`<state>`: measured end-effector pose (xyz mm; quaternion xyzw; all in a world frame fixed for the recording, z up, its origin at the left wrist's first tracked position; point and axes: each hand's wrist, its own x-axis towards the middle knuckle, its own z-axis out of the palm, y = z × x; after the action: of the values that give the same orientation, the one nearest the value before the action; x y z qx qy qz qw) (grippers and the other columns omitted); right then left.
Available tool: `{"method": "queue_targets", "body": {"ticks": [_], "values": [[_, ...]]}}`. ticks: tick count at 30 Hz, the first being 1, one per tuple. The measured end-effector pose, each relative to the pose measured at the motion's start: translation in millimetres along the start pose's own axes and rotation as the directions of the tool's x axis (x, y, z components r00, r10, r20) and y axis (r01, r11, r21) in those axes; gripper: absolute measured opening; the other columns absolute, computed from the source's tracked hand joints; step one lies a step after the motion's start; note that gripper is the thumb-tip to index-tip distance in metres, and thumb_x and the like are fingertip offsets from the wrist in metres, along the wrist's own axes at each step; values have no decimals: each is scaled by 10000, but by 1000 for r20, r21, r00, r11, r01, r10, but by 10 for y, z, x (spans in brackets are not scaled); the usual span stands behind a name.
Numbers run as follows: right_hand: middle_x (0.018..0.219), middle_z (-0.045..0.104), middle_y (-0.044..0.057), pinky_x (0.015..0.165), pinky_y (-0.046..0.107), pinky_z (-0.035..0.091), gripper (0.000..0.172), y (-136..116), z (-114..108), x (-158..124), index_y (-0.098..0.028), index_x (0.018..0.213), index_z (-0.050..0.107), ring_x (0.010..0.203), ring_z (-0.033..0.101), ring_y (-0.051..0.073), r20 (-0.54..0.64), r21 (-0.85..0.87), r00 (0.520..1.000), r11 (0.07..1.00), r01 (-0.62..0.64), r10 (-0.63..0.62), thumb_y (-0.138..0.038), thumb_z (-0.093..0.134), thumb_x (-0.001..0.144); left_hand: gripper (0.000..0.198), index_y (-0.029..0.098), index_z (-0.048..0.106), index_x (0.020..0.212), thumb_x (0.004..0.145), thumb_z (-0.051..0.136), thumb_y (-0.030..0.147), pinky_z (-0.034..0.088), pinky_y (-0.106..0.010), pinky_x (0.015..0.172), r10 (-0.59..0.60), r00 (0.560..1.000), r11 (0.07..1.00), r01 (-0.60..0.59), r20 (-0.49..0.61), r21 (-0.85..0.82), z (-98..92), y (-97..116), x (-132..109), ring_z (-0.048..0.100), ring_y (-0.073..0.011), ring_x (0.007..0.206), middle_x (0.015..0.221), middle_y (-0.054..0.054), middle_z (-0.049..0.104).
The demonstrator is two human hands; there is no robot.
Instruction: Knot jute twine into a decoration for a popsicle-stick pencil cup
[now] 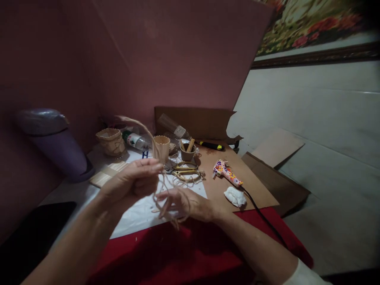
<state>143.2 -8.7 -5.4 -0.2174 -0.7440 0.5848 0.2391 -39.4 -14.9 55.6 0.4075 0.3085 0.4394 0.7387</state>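
My left hand is raised over the white paper, fingers pinched on a length of tan twine that arcs up and back toward the wall. My right hand sits lower, just right of it, fingers closed on the same twine where it loops and dangles between the hands. A small cup made of wooden sticks stands just behind my hands. Gold-handled scissors lie on a coil of twine behind my right hand.
A patterned glue gun with a black cord lies on brown cardboard, a crumpled white tissue beside it. A woven basket, plastic bottle, brown cup with sticks, utility knife and flat wooden sticks stand behind. Purple bin at left.
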Motion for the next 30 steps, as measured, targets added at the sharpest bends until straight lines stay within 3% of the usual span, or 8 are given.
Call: {"method": "queue_targets", "body": {"ticks": [5, 8, 11, 13, 19, 22, 25, 30], "values": [[711, 652, 62, 818, 321, 430, 497, -439, 205, -308, -103, 1140, 535, 759, 625, 152, 310, 204, 949, 970, -132, 64, -496, 334, 911, 127, 108, 572, 611, 649, 693, 101, 321, -118, 401, 184, 952, 980, -159, -245, 117, -86, 110, 66, 322, -8, 381, 427, 69, 392], [903, 669, 84, 787, 256, 428, 354, -583, 80, -485, -122, 1095, 602, 910, 599, 165, 492, -104, 849, 981, -164, 194, -371, 478, 875, 95, 103, 596, 634, 644, 691, 100, 441, -159, 533, 141, 958, 986, -114, -250, 121, -117, 68, 35, 455, -44, 444, 413, 53, 428], [873, 646, 68, 732, 261, 416, 188, -424, -162, -452, -141, 913, 662, 808, 573, 158, -80, -631, 968, 740, -232, 236, -213, 504, 841, 179, 128, 538, 561, 649, 693, 149, 403, -176, 437, -14, 979, 990, 42, -203, 135, -97, -31, -34, 484, -80, 404, 364, 62, 367], [985, 595, 92, 756, 289, 397, 235, -210, -291, -313, -159, 978, 641, 856, 534, 173, -352, -834, 936, 446, -324, 21, -109, 499, 797, 259, 146, 478, 511, 648, 692, 192, 308, -171, 344, -92, 979, 982, 120, -184, 146, -67, -146, -51, 466, -93, 350, 348, 65, 339], [997, 565, 139, 718, 318, 383, 208, 80, -366, -10, -141, 925, 640, 906, 487, 218, -178, -984, 979, 35, -176, -98, -150, 445, 852, 228, 147, 484, 518, 611, 684, 202, 246, -174, 310, -190, 956, 974, 212, -225, 79, -27, -483, 61, 402, -76, 298, 340, 69, 359], [859, 618, 97, 653, 284, 376, 152, -119, -439, -179, -149, 837, 659, 801, 515, 188, -129, -974, 988, 174, -142, 85, -115, 523, 777, 195, 142, 513, 547, 595, 696, 187, 317, -179, 357, -207, 943, 974, 225, -262, 39, -63, -511, 128, 446, -86, 350, 348, 63, 391], [696, 631, 18, 557, 241, 361, 125, -344, -595, -387, -194, 807, 687, 618, 521, 132, 57, -846, 883, 492, -205, 465, -175, 604, 717, 141, 126, 560, 598, 594, 697, 156, 333, -162, 388, -203, 927, 977, 215, -316, 3, -114, -516, 206, 427, -61, 371, 377, 55, 441], [738, 623, 45, 609, 267, 372, 130, -285, -824, -222, -175, 787, 662, 662, 505, 150, -169, -881, 960, 403, -249, 223, -134, 555, 727, 259, 135, 466, 454, 645, 641, 149, 271, -178, 330, -363, 884, 931, 356, -295, -79, -142, -636, 358, 362, -61, 299, 336, 30, 402]]}}
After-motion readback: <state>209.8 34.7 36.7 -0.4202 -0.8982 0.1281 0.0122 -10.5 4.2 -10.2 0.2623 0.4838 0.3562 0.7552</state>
